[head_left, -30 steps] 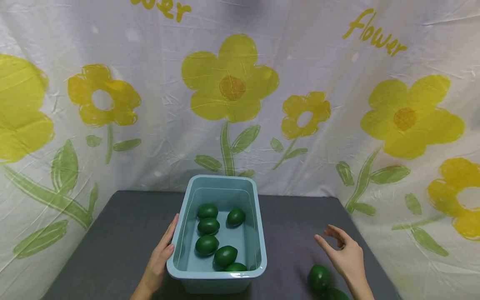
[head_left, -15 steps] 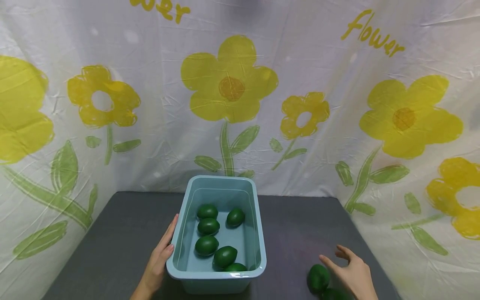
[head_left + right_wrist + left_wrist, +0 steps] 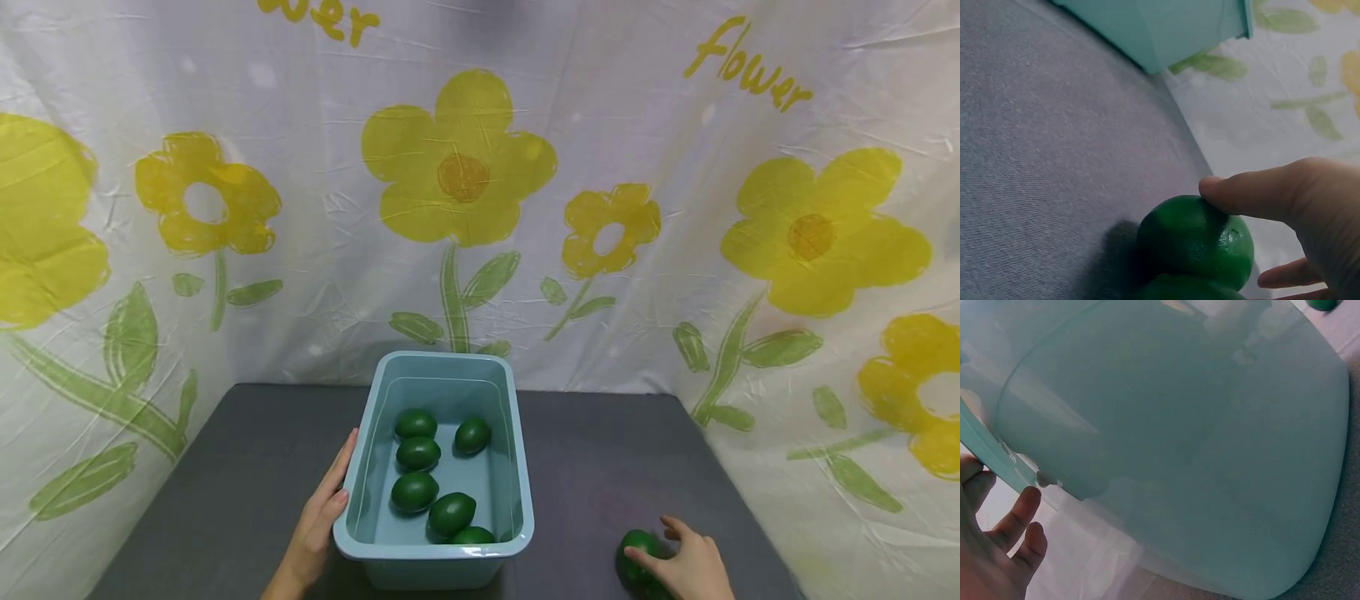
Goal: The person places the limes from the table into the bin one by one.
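Note:
A light blue plastic bin stands mid-table with several dark green limes lying in it. Along the bin's left outer side rests my left hand, its fingers fairly straight against the wall under the rim. The left wrist view shows the fingertips by the rim and the bin wall filling most of the picture. To the right, my right hand is over two limes on the table. Its thumb lies over the farther lime, while the other fingers are spread on the right side. The nearer lime is mostly hidden in the head view.
A dark grey cloth covers the table under the bin and the loose limes. White curtains printed with yellow flowers hang behind the table and at both sides.
My right hand has come down and toward me, from beyond the loose limes to over them, its thumb now across one. The left hand, the bin and its limes stay in place.

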The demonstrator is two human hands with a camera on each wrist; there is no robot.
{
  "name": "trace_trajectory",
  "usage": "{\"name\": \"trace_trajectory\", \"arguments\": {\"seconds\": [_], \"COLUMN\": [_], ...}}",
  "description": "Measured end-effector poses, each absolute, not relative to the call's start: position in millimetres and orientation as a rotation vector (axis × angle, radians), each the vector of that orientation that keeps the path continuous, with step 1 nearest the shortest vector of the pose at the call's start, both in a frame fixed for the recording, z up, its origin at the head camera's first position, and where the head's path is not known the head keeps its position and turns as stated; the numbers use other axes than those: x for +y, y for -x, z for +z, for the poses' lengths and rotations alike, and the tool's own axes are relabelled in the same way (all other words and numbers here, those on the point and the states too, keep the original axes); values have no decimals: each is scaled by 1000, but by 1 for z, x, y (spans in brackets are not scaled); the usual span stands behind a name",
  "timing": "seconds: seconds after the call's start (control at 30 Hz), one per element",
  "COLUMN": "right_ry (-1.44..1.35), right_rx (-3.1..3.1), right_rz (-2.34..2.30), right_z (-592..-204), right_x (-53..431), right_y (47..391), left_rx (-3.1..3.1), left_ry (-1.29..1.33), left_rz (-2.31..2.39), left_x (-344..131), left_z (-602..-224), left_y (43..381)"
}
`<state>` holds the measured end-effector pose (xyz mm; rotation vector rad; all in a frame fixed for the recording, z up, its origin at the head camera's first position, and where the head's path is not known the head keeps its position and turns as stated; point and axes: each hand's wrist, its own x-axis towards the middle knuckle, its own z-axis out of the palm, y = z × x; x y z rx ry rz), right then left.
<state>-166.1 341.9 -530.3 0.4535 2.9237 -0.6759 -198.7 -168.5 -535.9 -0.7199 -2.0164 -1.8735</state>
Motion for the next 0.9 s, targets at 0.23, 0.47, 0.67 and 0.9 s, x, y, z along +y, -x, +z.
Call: {"name": "trace_trajectory", "arguments": {"seconds": [0.23,0.47,0.67,0.9], "right_ry": [-460,-481,-474,-488], "right_rx": [2885,2842,2863,2904], "right_rz": [-720,-755,-757,-802], "right_z": [-532,-529,-527,-524], "right_x": [335,331,328,330], "right_y": [163,161,162,167], "left_rx": [-2023,-2032,-2021,-2022], "left_ry": [695,679,698,702], "left_rz": [-1881,-1880,-1884,-1907], "left_x": [-168,-168,-170,-171], "left_z": [-535,-535,-535,-533], "left_y": [198,199,202,205]}}
